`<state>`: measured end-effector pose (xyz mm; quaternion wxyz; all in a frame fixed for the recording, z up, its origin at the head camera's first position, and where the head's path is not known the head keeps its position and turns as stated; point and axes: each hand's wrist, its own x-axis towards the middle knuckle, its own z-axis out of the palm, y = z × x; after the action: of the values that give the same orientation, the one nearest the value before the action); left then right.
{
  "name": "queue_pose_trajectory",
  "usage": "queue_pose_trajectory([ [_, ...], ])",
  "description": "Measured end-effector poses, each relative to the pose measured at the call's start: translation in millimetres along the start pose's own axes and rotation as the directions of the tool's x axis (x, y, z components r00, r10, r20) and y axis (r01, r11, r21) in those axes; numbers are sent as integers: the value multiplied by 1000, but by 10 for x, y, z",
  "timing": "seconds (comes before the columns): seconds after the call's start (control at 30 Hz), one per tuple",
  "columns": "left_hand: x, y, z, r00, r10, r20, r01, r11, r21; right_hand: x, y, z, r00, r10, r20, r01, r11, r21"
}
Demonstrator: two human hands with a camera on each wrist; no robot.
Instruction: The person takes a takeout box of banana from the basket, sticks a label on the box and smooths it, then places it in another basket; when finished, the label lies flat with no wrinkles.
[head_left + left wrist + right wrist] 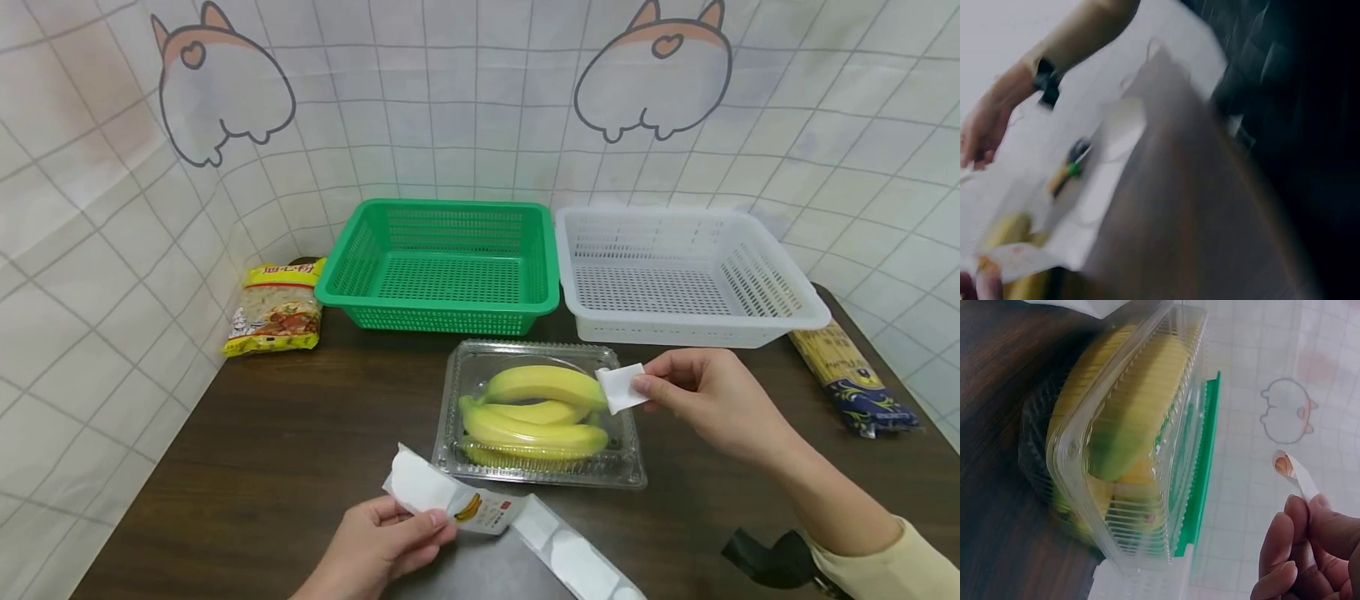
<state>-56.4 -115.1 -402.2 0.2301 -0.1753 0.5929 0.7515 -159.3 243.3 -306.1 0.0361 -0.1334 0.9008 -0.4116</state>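
Right hand (701, 396): a small white rectangular paper sticker (619, 388) is pinched by one edge between thumb and fingers. It is held over the right side of a clear ribbed plastic clamshell box (540, 477), shown apart from it in the right wrist view. Yellow curved bananas (536, 429) are held inside the box, which is set on the dark brown wood-grain counter (247, 467). By the left hand (386, 537), a long white strip of backing paper with labels (573, 554) is gripped near one end, in front of the box.

Risks, as judged: the sticker is seen curled in the right wrist view, so it could be folded onto itself or stuck to the fingers. If pressed over the ribbed wall, it might be wrinkled or poorly bonded. The box could be nudged by the strip.

Writing: a banana picture, a red mark and fine print are carried on the strip; print not legible. Red characters are printed on the yellow plastic food packet (276, 310), not surely readable. Lettering on the blue-and-yellow plastic packet (855, 379) is too small to tell.
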Motion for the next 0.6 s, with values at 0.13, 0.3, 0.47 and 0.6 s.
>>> queue_pose_trajectory([
  [0.13,1,-165,16,992,-92,-86,84,992,-93,-13,-44,23,1000,-2,15,2,1000,10],
  [0.3,-14,-284,49,988,-136,-69,126,983,-132,2,-81,62,999,2,39,-4,999,36],
  [0.47,-31,-361,11,973,-216,81,219,975,-35,50,-97,110,999,-17,51,16,1000,25],
  [0.6,-30,-323,-28,899,-346,269,311,936,166,52,-136,127,997,-57,48,57,998,-11],
])
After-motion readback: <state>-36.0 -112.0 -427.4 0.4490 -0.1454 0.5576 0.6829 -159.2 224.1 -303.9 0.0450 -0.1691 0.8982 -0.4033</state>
